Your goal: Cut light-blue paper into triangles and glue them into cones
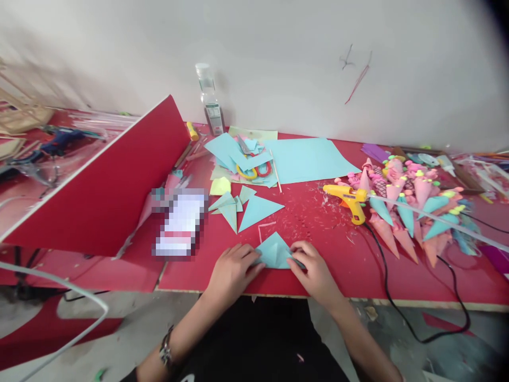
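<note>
A sheet of light blue paper (275,250), partly folded with a peak pointing away from me, lies near the front edge of the red table. Its left corner is pinched by my left hand (234,268), thumb along the lower side. My right hand (312,268) grips the opposite corner between thumb and fingers. Just beyond lie a blue paper triangle (260,211) and several smaller folded blue-green pieces (228,211). A thin pink strip (265,228) rests close behind the folded paper.
A yellow glue gun (352,200) with a black cord stands right, beside a pile of paper cones (413,201). Scissors (254,168) lie among paper scraps, near large blue sheets (310,159). A blurred phone (181,223), red board (119,175) and bottle (211,103) are leftward.
</note>
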A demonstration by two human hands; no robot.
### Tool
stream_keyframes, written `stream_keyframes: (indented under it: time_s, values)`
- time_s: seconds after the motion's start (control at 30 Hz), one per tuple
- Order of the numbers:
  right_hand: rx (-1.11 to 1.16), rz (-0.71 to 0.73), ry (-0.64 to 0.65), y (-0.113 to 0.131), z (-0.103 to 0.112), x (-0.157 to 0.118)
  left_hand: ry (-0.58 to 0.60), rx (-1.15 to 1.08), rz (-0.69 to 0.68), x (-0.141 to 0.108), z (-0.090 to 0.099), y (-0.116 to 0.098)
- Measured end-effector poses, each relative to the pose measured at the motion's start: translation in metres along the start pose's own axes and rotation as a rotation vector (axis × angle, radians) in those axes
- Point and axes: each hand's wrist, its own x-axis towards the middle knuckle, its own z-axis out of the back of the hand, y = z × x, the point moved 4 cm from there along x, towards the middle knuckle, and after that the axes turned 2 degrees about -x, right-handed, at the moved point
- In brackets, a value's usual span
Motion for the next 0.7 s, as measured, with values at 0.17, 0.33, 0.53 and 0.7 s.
stream_keyframes:
  time_s: [0.17, 0.33, 0.53, 0.7]
  values:
    - [-0.194, -0.069, -0.051, 0.000, -0.007, 0.000, -0.057, 0.017, 0.076, 0.006, -0.002, 0.000]
    - [-0.376, -0.095, -0.038, 0.001, -0.008, 0.002, -0.094, 0.022, 0.107, 0.010, -0.003, 0.002]
    - [-0.511, -0.091, -0.035, 0.001, -0.009, 0.006, -0.082, 0.074, 0.128, 0.015, -0.004, 0.001]
    - [-0.544, -0.102, -0.053, 0.001, -0.010, 0.008, -0.067, 0.086, 0.155, 0.017, -0.005, 0.002]
